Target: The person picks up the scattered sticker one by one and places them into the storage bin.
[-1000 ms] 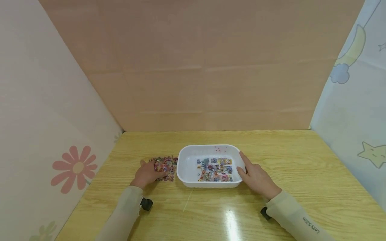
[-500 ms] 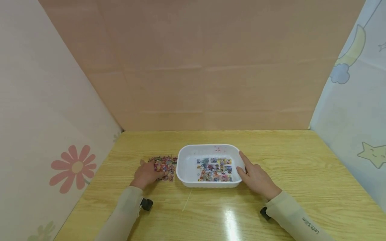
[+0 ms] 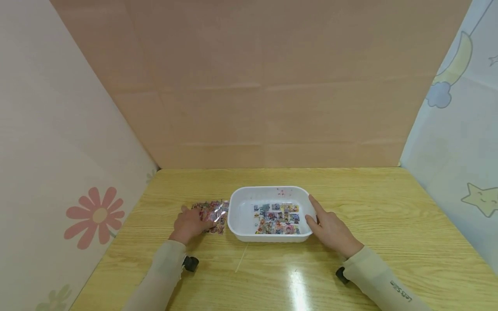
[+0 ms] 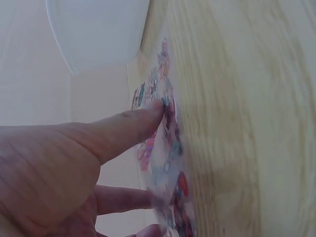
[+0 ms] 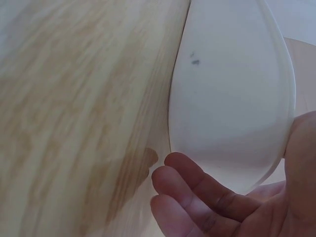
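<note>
- A makeshift recording booth set on a tabletop, not a lived-in room.
- The landmark is the wooden table [image 3: 350,207], pale yellow with printed grain and a glossy glare patch near its front edge.
- Behind the table stands a plain brown cardboard panel [image 3: 264,86] with fold creases, closing off the back.
- Left of the table, a pale sheet with a pink flower print [image 3: 97,217] forms a slanting wall.
- Right of the table, a light sheet with a star [image 3: 482,199], cloud and moon print, nursery-style, forms the other wall.
</note>
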Motion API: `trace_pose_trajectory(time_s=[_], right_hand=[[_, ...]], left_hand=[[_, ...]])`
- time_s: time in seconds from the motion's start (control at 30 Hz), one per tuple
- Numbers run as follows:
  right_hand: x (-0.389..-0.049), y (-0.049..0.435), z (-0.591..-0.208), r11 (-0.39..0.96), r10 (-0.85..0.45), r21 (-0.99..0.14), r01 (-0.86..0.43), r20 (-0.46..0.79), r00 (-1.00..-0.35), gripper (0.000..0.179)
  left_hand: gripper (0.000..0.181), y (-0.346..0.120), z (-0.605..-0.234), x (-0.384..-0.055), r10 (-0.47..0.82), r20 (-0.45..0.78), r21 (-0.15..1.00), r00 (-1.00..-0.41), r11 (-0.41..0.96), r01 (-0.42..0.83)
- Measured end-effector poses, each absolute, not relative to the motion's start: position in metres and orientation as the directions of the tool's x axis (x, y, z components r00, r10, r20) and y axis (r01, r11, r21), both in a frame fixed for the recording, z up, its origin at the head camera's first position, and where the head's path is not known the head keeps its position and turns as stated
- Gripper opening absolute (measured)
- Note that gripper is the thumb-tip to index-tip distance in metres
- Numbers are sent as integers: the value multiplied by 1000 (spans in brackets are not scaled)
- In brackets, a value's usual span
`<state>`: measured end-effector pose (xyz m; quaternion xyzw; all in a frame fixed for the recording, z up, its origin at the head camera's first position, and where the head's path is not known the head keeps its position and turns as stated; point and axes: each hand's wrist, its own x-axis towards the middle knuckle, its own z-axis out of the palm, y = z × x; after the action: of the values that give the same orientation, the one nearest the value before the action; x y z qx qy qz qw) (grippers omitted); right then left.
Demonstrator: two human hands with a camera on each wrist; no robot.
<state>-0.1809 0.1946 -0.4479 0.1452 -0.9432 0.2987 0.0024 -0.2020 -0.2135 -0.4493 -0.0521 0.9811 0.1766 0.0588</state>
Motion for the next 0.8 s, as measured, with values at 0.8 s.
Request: trace_pose_trajectory(time_s=[0.8], right_hand=[[-179, 194, -447, 772, -273, -577, -268, 80, -959, 69]], left_hand=[[103, -213, -444, -201, -130, -151, 391, -980, 903, -180]])
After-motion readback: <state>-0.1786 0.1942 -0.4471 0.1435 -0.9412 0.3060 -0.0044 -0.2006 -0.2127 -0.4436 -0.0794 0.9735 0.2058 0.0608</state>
